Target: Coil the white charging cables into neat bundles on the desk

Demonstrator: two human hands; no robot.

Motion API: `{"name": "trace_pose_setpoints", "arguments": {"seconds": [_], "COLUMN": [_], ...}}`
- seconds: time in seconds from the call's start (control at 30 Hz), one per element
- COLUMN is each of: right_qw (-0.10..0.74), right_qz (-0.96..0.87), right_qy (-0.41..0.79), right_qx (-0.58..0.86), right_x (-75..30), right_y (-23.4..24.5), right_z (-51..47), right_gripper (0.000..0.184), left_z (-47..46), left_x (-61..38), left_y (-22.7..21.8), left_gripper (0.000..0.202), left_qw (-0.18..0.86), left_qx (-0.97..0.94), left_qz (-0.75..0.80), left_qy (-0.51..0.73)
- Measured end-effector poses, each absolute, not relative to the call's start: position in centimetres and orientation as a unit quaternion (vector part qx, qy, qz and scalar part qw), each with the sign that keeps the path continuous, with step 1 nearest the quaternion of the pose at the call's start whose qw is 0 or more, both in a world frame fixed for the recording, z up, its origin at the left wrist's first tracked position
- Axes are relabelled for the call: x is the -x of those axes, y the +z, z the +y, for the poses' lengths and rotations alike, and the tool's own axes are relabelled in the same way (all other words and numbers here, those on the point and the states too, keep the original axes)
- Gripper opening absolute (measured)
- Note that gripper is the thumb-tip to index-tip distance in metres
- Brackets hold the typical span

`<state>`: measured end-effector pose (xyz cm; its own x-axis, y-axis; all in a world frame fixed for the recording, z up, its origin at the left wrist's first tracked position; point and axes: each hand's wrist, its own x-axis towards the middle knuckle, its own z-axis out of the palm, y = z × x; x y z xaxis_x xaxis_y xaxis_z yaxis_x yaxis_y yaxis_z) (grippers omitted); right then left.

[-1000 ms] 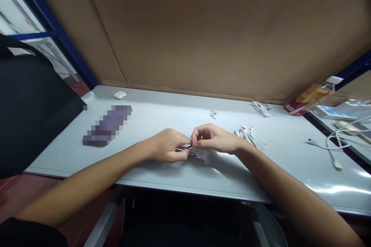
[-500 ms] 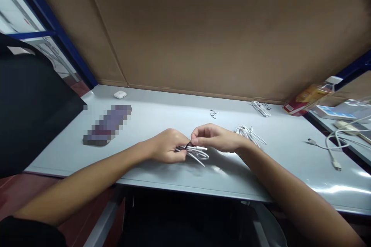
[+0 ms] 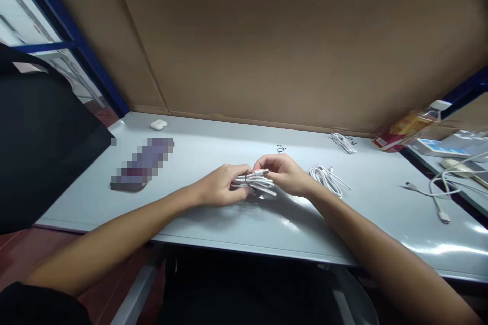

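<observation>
A coiled white cable with a thin black tie around its middle sits between my two hands, a little above the pale table. My left hand pinches the coil's left end. My right hand grips its right end, fingers curled over the strands. Both hands meet at the tie. A second coiled white cable lies on the table just right of my right wrist.
A third white cable bundle and a small black tie lie near the cardboard back wall. A blurred dark object and a white earbud case rest at the left. Loose cables and boxes are at the right.
Both hands lifted the coil off the table and moved it slightly away from me. The loops, spread loose half a second ago, are now gathered tight between the hands.
</observation>
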<state>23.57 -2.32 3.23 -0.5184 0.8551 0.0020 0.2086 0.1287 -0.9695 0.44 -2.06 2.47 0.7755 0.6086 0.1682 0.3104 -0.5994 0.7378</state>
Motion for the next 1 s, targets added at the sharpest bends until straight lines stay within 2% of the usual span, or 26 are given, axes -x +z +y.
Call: {"name": "trace_pose_setpoints", "arguments": {"seconds": [0.27, 0.43, 0.6, 0.77, 0.9, 1.0], "right_qw": [0.353, 0.355, 0.35, 0.359, 0.399, 0.41], "right_qz": [-0.662, -0.623, -0.523, -0.449, -0.438, -0.461], "right_qy": [0.551, 0.603, 0.709, 0.761, 0.729, 0.692], "right_qx": [0.365, 0.349, 0.317, 0.301, 0.343, 0.377], "right_x": [-23.5, -23.2, -22.3, -21.3, -20.2, -19.8], "right_y": [3.1, 2.4, 2.4, 2.8, 3.0, 3.1], "right_z": [-2.2, -2.0, -2.5, -3.1, -3.9, -4.3], "right_gripper": [0.022, 0.019, 0.019, 0.031, 0.036, 0.035], "left_z": [-2.3, -1.9, -1.5, -1.3, -1.4, -1.6], "left_x": [-0.5, -0.6, -0.8, -0.6, -0.7, -1.1], "left_y": [1.8, 0.8, 0.5, 1.4, 1.3, 0.9], "left_gripper": [0.029, 0.021, 0.016, 0.004, 0.009, 0.013], "left_qw": [0.436, 0.391, 0.402, 0.312, 0.223, 0.199], "left_qx": [-0.809, -0.821, -0.79, -0.798, -0.836, -0.845], "left_qz": [0.274, 0.251, 0.256, 0.325, 0.344, 0.353], "left_qy": [0.284, 0.332, 0.386, 0.4, 0.365, 0.348]}}
